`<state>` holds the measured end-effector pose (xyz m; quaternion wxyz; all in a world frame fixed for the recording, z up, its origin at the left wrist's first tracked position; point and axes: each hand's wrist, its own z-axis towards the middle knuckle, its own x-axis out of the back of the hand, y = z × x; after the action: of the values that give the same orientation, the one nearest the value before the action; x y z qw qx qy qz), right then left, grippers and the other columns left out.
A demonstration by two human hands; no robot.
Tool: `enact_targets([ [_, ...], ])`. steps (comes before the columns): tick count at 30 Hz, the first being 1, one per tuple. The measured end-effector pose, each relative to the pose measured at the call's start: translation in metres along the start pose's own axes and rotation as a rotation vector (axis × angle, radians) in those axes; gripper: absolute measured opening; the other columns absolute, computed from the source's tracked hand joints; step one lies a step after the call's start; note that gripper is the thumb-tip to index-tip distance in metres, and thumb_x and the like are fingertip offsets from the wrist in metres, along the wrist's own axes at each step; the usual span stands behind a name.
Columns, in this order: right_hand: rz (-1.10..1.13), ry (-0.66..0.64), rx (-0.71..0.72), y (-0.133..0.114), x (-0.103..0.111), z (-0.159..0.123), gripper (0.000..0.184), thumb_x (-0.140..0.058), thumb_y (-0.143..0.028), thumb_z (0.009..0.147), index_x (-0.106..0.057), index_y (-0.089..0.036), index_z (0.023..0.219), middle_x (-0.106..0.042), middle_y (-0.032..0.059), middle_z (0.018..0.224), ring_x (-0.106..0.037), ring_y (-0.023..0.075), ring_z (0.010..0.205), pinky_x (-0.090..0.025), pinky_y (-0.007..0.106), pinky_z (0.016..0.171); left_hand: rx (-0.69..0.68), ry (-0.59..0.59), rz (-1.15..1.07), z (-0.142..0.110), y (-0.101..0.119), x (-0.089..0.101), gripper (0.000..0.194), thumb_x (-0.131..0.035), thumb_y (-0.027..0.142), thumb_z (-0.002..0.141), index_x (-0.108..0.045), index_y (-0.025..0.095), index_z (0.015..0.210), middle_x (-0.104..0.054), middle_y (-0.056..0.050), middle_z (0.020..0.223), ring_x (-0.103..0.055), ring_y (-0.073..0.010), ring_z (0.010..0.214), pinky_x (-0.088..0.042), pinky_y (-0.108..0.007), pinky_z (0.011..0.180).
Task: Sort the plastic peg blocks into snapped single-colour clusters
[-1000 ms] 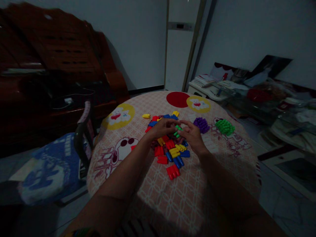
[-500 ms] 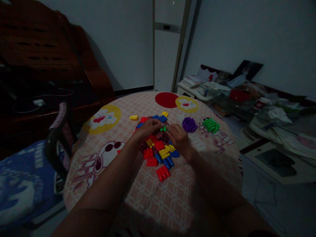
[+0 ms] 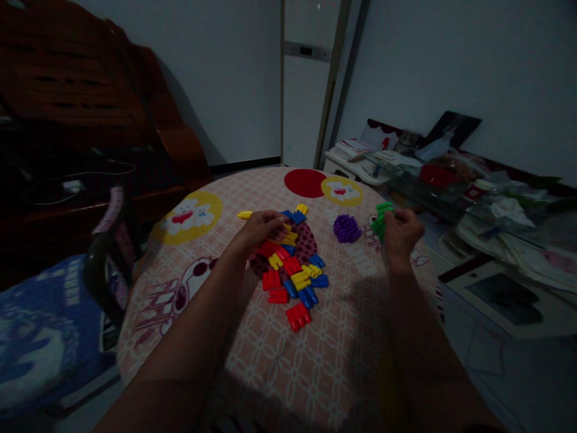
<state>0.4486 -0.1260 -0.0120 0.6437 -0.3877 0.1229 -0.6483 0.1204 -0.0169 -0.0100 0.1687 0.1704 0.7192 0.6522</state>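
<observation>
My left hand (image 3: 264,228) lies over the far left of a loose pile of plastic building blocks, fingers slightly bent and apart, with no block visible in its grasp. Red blocks (image 3: 271,279), yellow blocks (image 3: 300,280) and blue blocks (image 3: 308,296) spread out below it, partly on a dark dotted round patch (image 3: 306,240). Off to the right, my right hand (image 3: 402,236) pinches a green building block (image 3: 384,208) at the group of green blocks (image 3: 377,227); the fingers and the back of the hand hide part of that group. A cluster of purple blocks (image 3: 347,228) sits left of it.
The round table wears a patterned cloth (image 3: 270,361). One yellow block (image 3: 244,214) lies at the far left of the pile. A chair (image 3: 106,252) stands at left, a wooden bench (image 3: 175,138) behind it. A cluttered glass-topped stand (image 3: 406,174) runs along the right.
My right hand has moved right from the pile to the green group, carrying a green block. My left hand has let go of the green block and shifted slightly left, over the pile.
</observation>
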Motion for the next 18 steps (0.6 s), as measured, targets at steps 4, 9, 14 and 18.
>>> enact_targets([
  [4,-0.222,0.124,-0.151,0.048,0.019,0.023,0.008,-0.062,-0.025,0.071,-0.062,-0.018,0.067,-0.065,0.0053,0.069,-0.058,0.0211,0.068,-0.048,0.036,0.074,-0.019,0.053,-0.049,0.001,-0.002,0.01,0.015,-0.071,0.025,0.08,-0.069,0.013,0.088,-0.07,-0.001,0.068,-0.061,-0.0095,0.053,-0.052,-0.021,0.057],
  [9,-0.422,0.026,-0.332,0.083,0.027,0.022,0.015,-0.061,-0.021,0.07,-0.072,-0.011,0.074,-0.07,0.0167,0.075,-0.063,0.0291,0.072,-0.047,0.041,0.072,-0.027,0.057,-0.033,0.002,-0.003,0.013,0.019,-0.071,0.027,0.079,-0.07,0.012,0.092,-0.071,-0.002,0.07,-0.062,-0.0102,0.055,-0.054,-0.022,0.059],
  [14,-0.571,-0.179,-0.309,0.094,0.021,0.017,0.031,-0.059,-0.026,0.079,-0.078,-0.003,0.088,-0.073,0.0264,0.086,-0.068,0.0365,0.087,-0.047,0.043,0.078,-0.027,0.055,-0.047,0.0,-0.002,0.013,0.02,-0.073,0.027,0.078,-0.07,0.012,0.091,-0.07,-0.002,0.069,-0.061,-0.0093,0.053,-0.053,-0.021,0.058],
  [18,-0.588,-0.169,-0.258,0.097,0.021,0.017,0.049,-0.045,-0.034,0.089,-0.077,0.003,0.09,-0.071,0.0332,0.088,-0.068,0.0386,0.091,-0.045,0.044,0.08,-0.017,0.055,-0.05,0.0,-0.002,0.014,0.021,-0.073,0.027,0.078,-0.07,0.011,0.092,-0.07,-0.002,0.069,-0.061,-0.0093,0.054,-0.053,-0.022,0.059],
])
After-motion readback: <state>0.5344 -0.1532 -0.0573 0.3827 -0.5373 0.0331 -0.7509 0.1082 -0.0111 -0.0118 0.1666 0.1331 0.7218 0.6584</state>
